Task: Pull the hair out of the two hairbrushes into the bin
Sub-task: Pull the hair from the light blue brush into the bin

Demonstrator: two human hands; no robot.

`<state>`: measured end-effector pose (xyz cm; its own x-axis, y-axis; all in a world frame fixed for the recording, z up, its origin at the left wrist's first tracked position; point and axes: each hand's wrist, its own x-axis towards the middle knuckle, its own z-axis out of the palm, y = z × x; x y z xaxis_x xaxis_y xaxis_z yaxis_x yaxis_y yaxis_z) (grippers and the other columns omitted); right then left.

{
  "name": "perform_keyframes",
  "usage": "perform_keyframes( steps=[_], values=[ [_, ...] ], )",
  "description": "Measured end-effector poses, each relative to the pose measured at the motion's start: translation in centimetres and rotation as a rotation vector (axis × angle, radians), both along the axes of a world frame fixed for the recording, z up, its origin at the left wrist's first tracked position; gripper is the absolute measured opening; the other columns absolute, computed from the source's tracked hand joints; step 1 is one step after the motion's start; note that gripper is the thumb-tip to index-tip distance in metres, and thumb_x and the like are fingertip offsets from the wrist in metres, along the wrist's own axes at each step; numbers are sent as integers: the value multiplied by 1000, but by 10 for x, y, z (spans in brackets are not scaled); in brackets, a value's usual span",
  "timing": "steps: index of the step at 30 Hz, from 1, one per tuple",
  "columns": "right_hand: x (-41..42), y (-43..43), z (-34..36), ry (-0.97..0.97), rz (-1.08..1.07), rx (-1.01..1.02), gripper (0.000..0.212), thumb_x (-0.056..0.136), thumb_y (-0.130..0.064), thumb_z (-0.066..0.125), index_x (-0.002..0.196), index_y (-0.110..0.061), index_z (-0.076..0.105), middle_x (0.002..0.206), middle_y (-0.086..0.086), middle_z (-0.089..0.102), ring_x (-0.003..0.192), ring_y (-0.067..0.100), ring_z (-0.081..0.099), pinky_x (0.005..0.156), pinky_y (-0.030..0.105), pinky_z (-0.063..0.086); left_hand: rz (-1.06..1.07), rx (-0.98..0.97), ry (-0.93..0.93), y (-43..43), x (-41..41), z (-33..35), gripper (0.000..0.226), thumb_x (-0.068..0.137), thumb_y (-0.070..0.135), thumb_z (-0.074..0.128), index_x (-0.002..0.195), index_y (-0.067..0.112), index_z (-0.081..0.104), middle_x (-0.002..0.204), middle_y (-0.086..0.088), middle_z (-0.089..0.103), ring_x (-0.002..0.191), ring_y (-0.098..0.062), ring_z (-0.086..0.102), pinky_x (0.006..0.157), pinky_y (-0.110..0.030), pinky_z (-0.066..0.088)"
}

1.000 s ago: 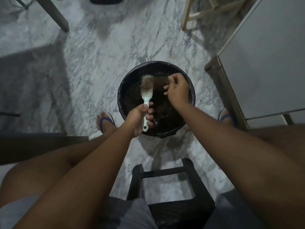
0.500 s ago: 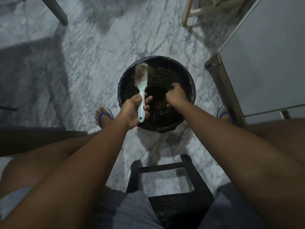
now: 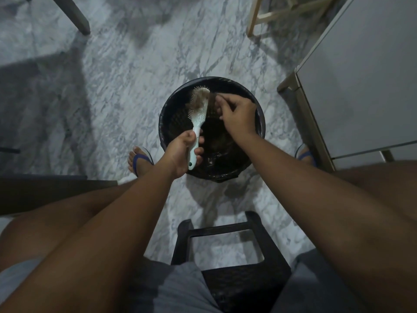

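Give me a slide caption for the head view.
Left hand holds the hairbrush over the bin while the right hand pinches hair from its bristles.

Middle of the pale mint plastic hairbrush (image 3: 199, 109) handle is hidden inside the left hand (image 3: 180, 152). Right hand (image 3: 239, 116): fingertips partly lost in the matted brown hair (image 3: 199, 96) they pinch. Inside of the round black lined bin (image 3: 164, 118) is too dark to read, and both hands cover the near rim. Blue-sandalled right foot (image 3: 305, 154) is mostly behind arm and leg. Pale wooden frame (image 3: 282, 14) and white cabinet (image 3: 361, 86) are cut by the edges.
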<state>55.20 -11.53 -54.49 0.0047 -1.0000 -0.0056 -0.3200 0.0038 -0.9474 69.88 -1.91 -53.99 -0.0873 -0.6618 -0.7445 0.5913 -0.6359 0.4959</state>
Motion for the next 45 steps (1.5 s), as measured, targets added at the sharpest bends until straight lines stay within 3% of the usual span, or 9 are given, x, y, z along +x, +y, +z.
perform_keyframes(
  steps=[11,13,18,21,25,28,32,40,45],
  values=[
    [-13,-25,31,-172,-345,-247,13,97,-16,61,95,-10,72,82,5,72,68,11,67,62,37,60,242,100,-95,-3,0,-15,15,102,20,36,106,17,50,80,2,50,48,-7,42,45,-19,35],
    [-20,-26,27,1,-292,-124,16,98,-18,57,94,-11,71,84,3,71,76,11,66,71,37,59,199,88,-109,-1,4,-15,17,100,19,38,111,17,51,80,2,52,50,-8,43,45,-21,36],
    [-27,-9,20,775,473,573,37,92,-12,58,126,4,55,114,18,59,110,32,59,87,34,48,125,47,-56,-1,5,-10,17,99,19,42,113,16,52,83,1,56,52,-10,46,46,-23,39],
    [-18,-1,17,575,363,361,51,97,-16,56,144,0,45,138,20,55,129,34,52,107,36,41,56,20,-68,0,0,-6,13,102,20,42,111,16,51,86,-1,56,54,-12,46,47,-23,39],
    [0,-1,19,255,180,96,45,93,-33,67,133,-13,63,113,7,70,102,16,66,92,23,50,-3,-5,-67,3,-10,-3,15,103,19,43,116,14,49,91,-5,59,55,-14,48,47,-26,40],
    [6,0,20,315,263,18,42,87,-37,74,124,-18,70,104,4,66,89,9,61,79,10,48,-20,-12,-8,4,-16,0,20,103,19,42,120,13,51,101,-6,63,59,-14,49,49,-26,41],
    [4,-1,17,361,221,-48,21,89,-23,72,107,-13,78,100,6,75,89,13,67,83,22,54,-29,-9,70,6,-16,4,24,104,19,42,122,19,58,115,-4,69,73,-15,59,55,-26,48],
    [-3,-13,30,237,72,-220,13,93,-20,66,93,-11,76,90,4,70,83,8,62,75,7,42,34,33,91,7,-19,3,22,105,19,41,119,19,58,120,-4,67,76,-15,65,57,-26,52],
    [-3,-23,47,105,-138,-415,14,97,-11,61,92,-1,69,90,9,67,81,8,58,67,19,48,67,0,25,6,-21,4,23,106,20,39,116,18,59,115,-4,67,74,-14,59,58,-26,52]
  ],
)
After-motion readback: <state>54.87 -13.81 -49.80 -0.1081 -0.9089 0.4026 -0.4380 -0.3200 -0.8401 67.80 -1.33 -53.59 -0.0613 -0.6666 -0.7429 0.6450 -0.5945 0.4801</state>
